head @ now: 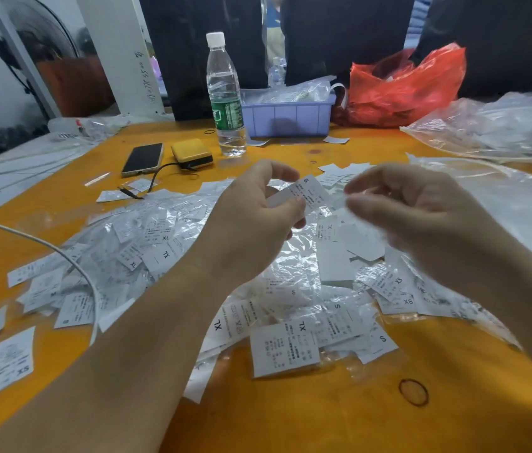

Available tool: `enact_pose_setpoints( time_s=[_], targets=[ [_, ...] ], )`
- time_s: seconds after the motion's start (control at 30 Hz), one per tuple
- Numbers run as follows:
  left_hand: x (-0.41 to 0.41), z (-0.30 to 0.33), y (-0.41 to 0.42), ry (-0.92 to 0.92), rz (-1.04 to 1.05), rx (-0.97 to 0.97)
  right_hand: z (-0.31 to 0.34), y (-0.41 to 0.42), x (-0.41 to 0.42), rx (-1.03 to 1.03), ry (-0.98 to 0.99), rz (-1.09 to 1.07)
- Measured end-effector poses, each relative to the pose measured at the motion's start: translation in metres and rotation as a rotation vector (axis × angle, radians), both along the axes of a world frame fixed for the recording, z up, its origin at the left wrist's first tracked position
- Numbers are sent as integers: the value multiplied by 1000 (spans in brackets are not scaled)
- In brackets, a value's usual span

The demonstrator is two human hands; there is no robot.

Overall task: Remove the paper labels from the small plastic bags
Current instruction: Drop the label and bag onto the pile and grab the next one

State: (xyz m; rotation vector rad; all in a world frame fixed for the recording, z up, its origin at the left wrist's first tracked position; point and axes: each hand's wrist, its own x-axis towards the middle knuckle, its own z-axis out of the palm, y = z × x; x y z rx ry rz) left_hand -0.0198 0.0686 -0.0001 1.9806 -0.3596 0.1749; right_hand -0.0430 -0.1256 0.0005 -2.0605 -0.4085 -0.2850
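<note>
A rubber band (413, 392) lies at five o'clock on the orange worktop (290, 420), nearest the viewer. Beyond it a heap of bags (290, 276) and loose labels is spread across the centre.

Above the heap, just past centre, a label (307, 192) marked S is pinched between the thumb and fingers (294, 204) of the left hand (251, 220), whose forearm rises from seven o'clock with the wrist bent inward. The right hand (421, 217) is blurred at two o'clock of the left, its forearm entering from four o'clock; its fingers are curled as if pinching a thin clear bag, but what is held cannot be told for certain.

The step in hand is judged to be the drawing of the label out of its bag. It is best done with the label held near its free end and the film pulled straight away along the label's length, so that neither is torn.

Farther off, a phone (143, 159) is seen at eleven o'clock, a bottle (225, 96) at twelve, and a tray (287, 117) just right of it.
</note>
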Motion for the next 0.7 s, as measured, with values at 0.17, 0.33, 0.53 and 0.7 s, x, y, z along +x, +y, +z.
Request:
enact_pose_setpoints(
  time_s=[0.17,0.33,0.53,0.7],
  targets=[
    [-3,2,-1,-5,-22,20,4,-4,5,486,266,186],
    [-9,2,-5,-56,-41,66,-1,3,0,492,264,168],
    [-9,4,-7,-43,-100,103,1,7,-3,476,264,125],
    [-15,7,-8,-25,-211,94,2,10,-5,459,273,152]
  ],
)
